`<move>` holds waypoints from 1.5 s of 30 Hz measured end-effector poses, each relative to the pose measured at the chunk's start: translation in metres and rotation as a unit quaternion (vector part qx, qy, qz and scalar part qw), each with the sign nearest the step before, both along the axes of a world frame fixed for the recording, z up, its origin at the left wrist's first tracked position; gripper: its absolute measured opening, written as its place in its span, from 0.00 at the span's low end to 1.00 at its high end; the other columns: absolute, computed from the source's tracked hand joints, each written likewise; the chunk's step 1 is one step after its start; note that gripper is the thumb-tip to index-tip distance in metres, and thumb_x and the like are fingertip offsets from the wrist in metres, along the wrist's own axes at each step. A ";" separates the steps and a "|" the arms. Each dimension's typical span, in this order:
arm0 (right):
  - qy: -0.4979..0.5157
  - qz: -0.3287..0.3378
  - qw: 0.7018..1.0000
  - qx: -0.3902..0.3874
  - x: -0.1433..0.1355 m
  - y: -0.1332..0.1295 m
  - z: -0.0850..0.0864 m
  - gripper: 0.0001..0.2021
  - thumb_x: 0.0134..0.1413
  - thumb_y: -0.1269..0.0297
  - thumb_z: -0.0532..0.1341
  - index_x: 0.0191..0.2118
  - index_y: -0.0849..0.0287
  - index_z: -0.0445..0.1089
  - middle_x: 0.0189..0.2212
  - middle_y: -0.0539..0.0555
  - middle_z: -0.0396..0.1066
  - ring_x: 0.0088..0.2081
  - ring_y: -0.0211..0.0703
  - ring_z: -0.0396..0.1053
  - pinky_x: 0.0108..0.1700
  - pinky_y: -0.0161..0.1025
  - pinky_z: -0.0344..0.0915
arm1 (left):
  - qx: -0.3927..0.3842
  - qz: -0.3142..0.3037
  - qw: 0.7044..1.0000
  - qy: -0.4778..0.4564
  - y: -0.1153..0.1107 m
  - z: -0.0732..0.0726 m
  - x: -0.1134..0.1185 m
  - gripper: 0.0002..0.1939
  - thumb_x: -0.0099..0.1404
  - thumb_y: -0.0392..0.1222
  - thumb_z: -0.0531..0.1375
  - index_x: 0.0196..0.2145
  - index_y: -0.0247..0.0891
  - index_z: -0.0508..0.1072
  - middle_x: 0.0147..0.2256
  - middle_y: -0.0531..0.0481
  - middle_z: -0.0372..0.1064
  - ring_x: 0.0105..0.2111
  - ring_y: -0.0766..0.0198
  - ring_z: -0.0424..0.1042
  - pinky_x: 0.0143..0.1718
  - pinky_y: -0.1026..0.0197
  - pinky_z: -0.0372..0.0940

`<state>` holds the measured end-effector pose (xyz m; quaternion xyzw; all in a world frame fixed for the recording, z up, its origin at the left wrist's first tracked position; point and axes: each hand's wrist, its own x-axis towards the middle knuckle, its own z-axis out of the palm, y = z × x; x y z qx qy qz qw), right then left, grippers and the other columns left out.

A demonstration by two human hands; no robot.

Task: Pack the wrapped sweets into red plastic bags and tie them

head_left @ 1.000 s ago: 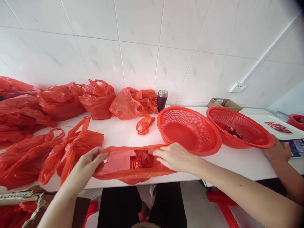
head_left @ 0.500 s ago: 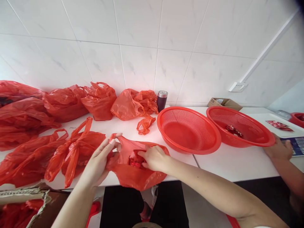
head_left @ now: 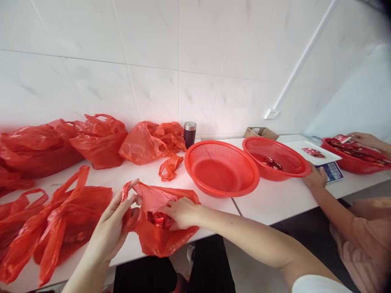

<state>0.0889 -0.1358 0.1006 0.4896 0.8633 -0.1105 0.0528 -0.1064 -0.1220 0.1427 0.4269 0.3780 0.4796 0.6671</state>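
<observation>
A red plastic bag (head_left: 159, 242) lies open-mouthed at the table's front edge. My left hand (head_left: 117, 219) grips its left rim, a fold of it between thumb and fingers. My right hand (head_left: 183, 213) reaches in over the bag's right side. Its fingers curl down among small shiny red packets (head_left: 159, 221); the fingertips are partly hidden, so what they hold cannot be made out. Just beyond the bag sits a red mesh basket (head_left: 220, 192) with nothing visible in it. A knotted red bag (head_left: 73, 219) lies left of my left hand.
More red bags (head_left: 100, 142) line the wall, beside a dark tumbler (head_left: 190, 134). Rightward are a second red basket (head_left: 284, 173) holding a few packets, a white tray (head_left: 293, 147) and a full red basin (head_left: 351, 165). A co-worker's hand (head_left: 316, 178) touches the second basket's side.
My view has turned rightward, bringing the co-worker's other hand and the full basin into sight. My left hand still holds the bag's rim, and my right hand remains inside it.
</observation>
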 end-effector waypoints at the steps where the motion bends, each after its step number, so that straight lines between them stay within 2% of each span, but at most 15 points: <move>1: 0.000 -0.007 1.000 0.001 0.002 0.002 0.001 0.33 0.51 0.49 0.62 0.61 0.51 0.56 0.48 0.58 0.69 0.41 0.53 0.72 0.34 0.43 0.66 | -0.002 0.011 1.000 0.001 0.001 0.000 -0.001 0.27 0.56 0.48 0.67 0.54 0.50 0.70 0.29 0.56 0.64 0.19 0.78 0.57 0.18 0.77 0.57; 4: -0.006 -0.019 0.999 0.046 0.013 0.000 0.012 0.29 0.51 0.49 0.61 0.58 0.53 0.60 0.46 0.58 0.70 0.38 0.52 0.73 0.30 0.40 0.64 | -0.001 0.048 0.999 0.002 0.003 -0.001 -0.005 0.27 0.54 0.47 0.68 0.52 0.48 0.72 0.28 0.56 0.65 0.20 0.77 0.58 0.18 0.78 0.58; 8: -0.064 0.003 0.995 0.075 0.024 -0.014 0.043 0.20 0.52 0.52 0.63 0.47 0.57 0.71 0.40 0.59 0.73 0.33 0.49 0.73 0.27 0.37 0.59 | 0.003 0.077 0.997 0.002 0.010 -0.001 -0.015 0.25 0.50 0.45 0.70 0.47 0.45 0.75 0.28 0.56 0.65 0.21 0.75 0.59 0.17 0.77 0.57; 11: -0.069 0.030 0.994 0.085 0.030 -0.028 0.073 0.16 0.57 0.51 0.59 0.40 0.58 0.74 0.32 0.55 0.75 0.30 0.46 0.72 0.25 0.36 0.54 | 0.031 0.082 0.995 0.037 0.017 0.005 -0.027 0.14 0.49 0.47 0.70 0.31 0.39 0.76 0.24 0.55 0.61 0.22 0.72 0.58 0.16 0.74 0.58; 14: -0.102 0.016 0.990 0.099 0.039 -0.044 0.106 0.19 0.61 0.50 0.56 0.32 0.59 0.76 0.24 0.53 0.73 0.26 0.42 0.69 0.24 0.36 0.48 | 0.043 0.095 0.991 0.081 0.020 0.019 -0.041 0.17 0.50 0.48 0.70 0.19 0.37 0.68 0.19 0.55 0.55 0.18 0.72 0.52 0.13 0.72 0.53; 17: -0.098 0.008 0.987 0.128 0.055 -0.055 0.132 0.22 0.62 0.50 0.55 0.26 0.60 0.75 0.20 0.52 0.70 0.23 0.38 0.63 0.25 0.36 0.45 | 0.069 0.141 0.987 0.032 0.019 0.038 -0.047 0.14 0.51 0.44 0.69 0.20 0.36 0.69 0.19 0.55 0.54 0.19 0.72 0.52 0.13 0.72 0.52; 21: 0.005 0.016 0.976 0.217 0.076 -0.060 0.148 0.23 0.60 0.48 0.57 0.22 0.60 0.73 0.23 0.51 0.66 0.28 0.37 0.59 0.28 0.36 0.49 | 0.134 0.190 0.972 -0.044 0.014 0.059 -0.039 0.09 0.56 0.38 0.66 0.24 0.33 0.70 0.21 0.55 0.57 0.21 0.74 0.55 0.16 0.75 0.55; 25: 0.060 0.024 0.980 0.188 0.090 -0.063 0.151 0.19 0.56 0.54 0.63 0.20 0.61 0.70 0.36 0.54 0.67 0.35 0.39 0.62 0.34 0.36 0.57 | 0.190 0.195 0.958 -0.089 0.008 0.073 -0.030 0.03 0.59 0.35 0.63 0.30 0.31 0.74 0.26 0.52 0.63 0.24 0.74 0.58 0.18 0.76 0.58; 28: 0.098 -0.002 0.982 0.159 0.092 -0.068 0.154 0.13 0.58 0.60 0.62 0.25 0.60 0.73 0.46 0.54 0.67 0.42 0.41 0.65 0.40 0.38 0.60 | 0.206 0.199 0.953 -0.098 0.002 0.079 -0.030 0.05 0.59 0.33 0.63 0.35 0.32 0.77 0.35 0.49 0.69 0.27 0.73 0.61 0.22 0.74 0.63; 31: 0.103 -0.016 0.986 0.128 0.084 -0.070 0.148 0.15 0.61 0.57 0.59 0.28 0.57 0.76 0.49 0.54 0.68 0.44 0.43 0.66 0.44 0.40 0.62 | 0.204 0.165 0.962 -0.076 -0.006 0.080 -0.029 0.07 0.61 0.37 0.62 0.38 0.38 0.78 0.36 0.50 0.70 0.27 0.72 0.63 0.21 0.73 0.63; 34: 0.052 -0.022 0.995 0.084 0.070 -0.065 0.124 0.21 0.63 0.51 0.54 0.30 0.57 0.78 0.45 0.58 0.70 0.45 0.47 0.66 0.46 0.44 0.62 | 0.192 0.130 0.972 -0.044 -0.013 0.078 -0.024 0.11 0.59 0.40 0.64 0.41 0.40 0.78 0.29 0.50 0.67 0.26 0.70 0.63 0.20 0.72 0.63; 38: 0.054 -0.075 0.993 0.075 0.050 -0.053 0.079 0.27 0.60 0.43 0.53 0.30 0.61 0.78 0.44 0.61 0.70 0.44 0.52 0.67 0.45 0.48 0.64 | 0.178 0.107 0.978 0.001 -0.020 0.074 -0.018 0.15 0.55 0.46 0.67 0.42 0.45 0.79 0.29 0.48 0.69 0.25 0.67 0.63 0.17 0.69 0.61; 41: 0.127 -0.079 0.983 0.102 0.041 -0.046 0.061 0.15 0.59 0.54 0.59 0.31 0.60 0.76 0.49 0.60 0.68 0.46 0.49 0.67 0.45 0.45 0.65 | 0.172 0.100 0.980 0.022 -0.020 0.069 -0.021 0.18 0.56 0.47 0.67 0.45 0.46 0.78 0.28 0.50 0.69 0.24 0.68 0.63 0.17 0.69 0.61; 43: 0.213 -0.068 0.963 0.149 0.042 -0.043 0.064 0.07 0.58 0.66 0.59 0.36 0.59 0.75 0.53 0.59 0.66 0.47 0.46 0.67 0.44 0.41 0.66 | 0.162 0.115 0.980 0.019 -0.017 0.064 -0.028 0.17 0.57 0.46 0.66 0.45 0.45 0.78 0.28 0.51 0.69 0.24 0.70 0.64 0.19 0.71 0.63; 45: 0.303 -0.082 0.922 0.229 0.048 -0.042 0.077 0.10 0.56 0.74 0.55 0.39 0.58 0.73 0.52 0.58 0.66 0.44 0.42 0.68 0.40 0.37 0.66 | 0.163 0.143 0.976 0.002 -0.012 0.059 -0.038 0.14 0.57 0.42 0.66 0.43 0.45 0.78 0.29 0.52 0.69 0.23 0.71 0.63 0.19 0.73 0.62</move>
